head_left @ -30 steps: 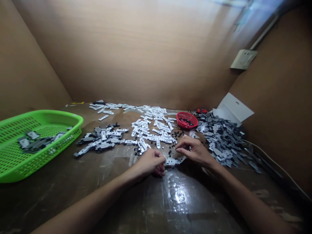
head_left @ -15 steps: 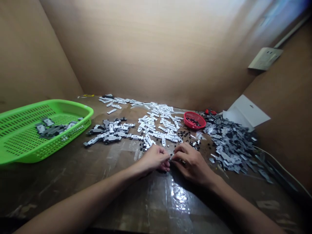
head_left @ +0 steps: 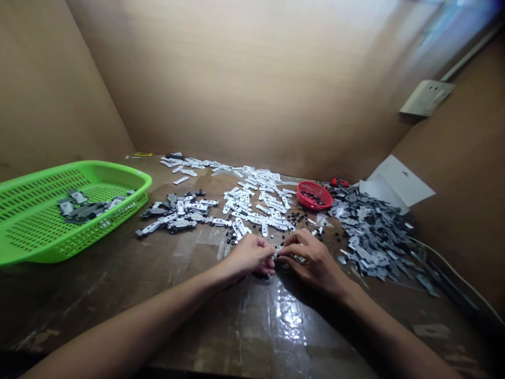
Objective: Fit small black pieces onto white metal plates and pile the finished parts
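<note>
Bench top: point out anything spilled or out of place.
Small black pieces lie loose near the left hand and right hand, outside the red plastic basket that holds others like them. They look spilled because they are strewn among the white metal plates.

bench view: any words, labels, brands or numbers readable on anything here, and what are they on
No text is clearly readable in this view.
White card: one small dark mark near its top edge, too small to read.
Yellow strip: too small and blurred to tell whether it bears any text.
Wall socket: no legible marking.
White metal parts: too small to tell whether they carry markings.
</note>
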Available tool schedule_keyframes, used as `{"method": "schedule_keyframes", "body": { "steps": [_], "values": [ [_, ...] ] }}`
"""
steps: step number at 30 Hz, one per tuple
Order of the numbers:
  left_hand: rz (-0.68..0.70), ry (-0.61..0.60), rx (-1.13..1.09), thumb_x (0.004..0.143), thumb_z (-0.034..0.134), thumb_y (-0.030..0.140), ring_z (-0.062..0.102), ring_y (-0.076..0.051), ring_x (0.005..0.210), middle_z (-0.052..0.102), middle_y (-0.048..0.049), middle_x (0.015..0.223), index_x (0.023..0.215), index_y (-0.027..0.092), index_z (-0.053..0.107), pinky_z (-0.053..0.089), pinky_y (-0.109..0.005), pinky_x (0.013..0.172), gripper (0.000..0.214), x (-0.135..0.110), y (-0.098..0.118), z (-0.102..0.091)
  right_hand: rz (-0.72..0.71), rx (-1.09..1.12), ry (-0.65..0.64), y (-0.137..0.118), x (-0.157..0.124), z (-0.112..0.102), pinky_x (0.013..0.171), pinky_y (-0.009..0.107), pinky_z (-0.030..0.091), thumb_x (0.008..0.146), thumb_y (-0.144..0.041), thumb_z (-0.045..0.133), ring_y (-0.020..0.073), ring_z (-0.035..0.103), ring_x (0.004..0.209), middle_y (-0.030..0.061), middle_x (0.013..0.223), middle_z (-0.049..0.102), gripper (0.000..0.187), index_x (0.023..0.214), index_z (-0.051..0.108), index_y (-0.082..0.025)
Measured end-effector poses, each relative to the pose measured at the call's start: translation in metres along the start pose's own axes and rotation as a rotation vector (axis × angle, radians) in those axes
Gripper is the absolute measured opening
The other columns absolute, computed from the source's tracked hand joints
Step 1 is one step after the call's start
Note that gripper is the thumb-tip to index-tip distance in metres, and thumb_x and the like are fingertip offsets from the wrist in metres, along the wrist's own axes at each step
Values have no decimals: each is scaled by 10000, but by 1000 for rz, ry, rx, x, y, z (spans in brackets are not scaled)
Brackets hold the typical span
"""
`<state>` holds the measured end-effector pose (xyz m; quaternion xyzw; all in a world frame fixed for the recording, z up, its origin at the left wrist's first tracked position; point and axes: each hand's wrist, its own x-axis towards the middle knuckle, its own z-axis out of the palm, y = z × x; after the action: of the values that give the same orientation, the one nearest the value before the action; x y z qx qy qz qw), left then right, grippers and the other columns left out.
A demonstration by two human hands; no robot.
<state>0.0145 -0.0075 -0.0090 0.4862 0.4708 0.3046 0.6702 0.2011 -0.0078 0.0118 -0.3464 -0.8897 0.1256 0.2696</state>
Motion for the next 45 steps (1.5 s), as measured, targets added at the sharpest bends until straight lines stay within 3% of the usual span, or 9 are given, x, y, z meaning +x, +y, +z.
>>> {"method": "schedule_keyframes", "body": {
  "steps": [19, 25, 27, 31, 33, 38, 45],
  "values": [
    [-1, 30, 5, 689, 538, 261, 629, -145, 512, 605, -29, 571, 691, 117, 556, 477, -211, 468, 145, 2, -2, 1, 11, -85, 40, -10, 0, 7, 716, 345, 406, 808, -210, 526, 197, 482, 818, 73, 840, 551, 114, 842, 631, -180],
    [-11, 18, 10, 701, 557, 300, 637, -151, 532, 613, -40, 593, 679, 118, 548, 466, -195, 461, 183, 4, -3, -2, 60, -9, 35, 5, 2, -16, 726, 317, 417, 803, -222, 537, 186, 513, 842, 70, 889, 561, 124, 861, 644, -194],
    [-15, 17, 15, 702, 561, 305, 639, -151, 542, 614, -39, 599, 680, 122, 548, 464, -190, 461, 185, 4, -3, -2, 106, 5, -22, 19, 1, -31, 719, 298, 420, 796, -218, 540, 175, 527, 819, 60, 876, 566, 115, 835, 644, -193],
    [-35, 29, 16, 701, 566, 312, 636, -148, 535, 615, -37, 595, 679, 127, 536, 467, -195, 463, 189, 2, -1, -1, 183, 41, -354, 46, -5, -52, 699, 267, 418, 724, -200, 602, 161, 541, 777, 31, 855, 584, 161, 883, 630, -198],
    [-41, 33, 17, 696, 572, 317, 635, -148, 529, 612, -35, 588, 677, 128, 530, 460, -189, 454, 195, 1, 1, 0, 197, 47, -438, 54, -7, -53, 704, 262, 415, 703, -216, 625, 164, 541, 786, 30, 867, 585, 194, 896, 627, -194],
    [-50, 44, 30, 682, 588, 338, 636, -151, 529, 608, -31, 577, 683, 126, 529, 449, -180, 441, 220, -1, 5, 2, 138, -4, -402, 59, -5, -47, 730, 267, 400, 769, -220, 558, 161, 527, 802, 39, 869, 570, 91, 817, 627, -184],
    [-46, 39, 50, 683, 595, 363, 635, -149, 528, 610, -38, 583, 676, 122, 528, 447, -177, 442, 250, 0, 4, 1, 61, 17, -354, 63, -6, -49, 779, 287, 385, 778, -235, 571, 175, 507, 870, 41, 926, 558, 162, 931, 619, -210]
  ]
}}
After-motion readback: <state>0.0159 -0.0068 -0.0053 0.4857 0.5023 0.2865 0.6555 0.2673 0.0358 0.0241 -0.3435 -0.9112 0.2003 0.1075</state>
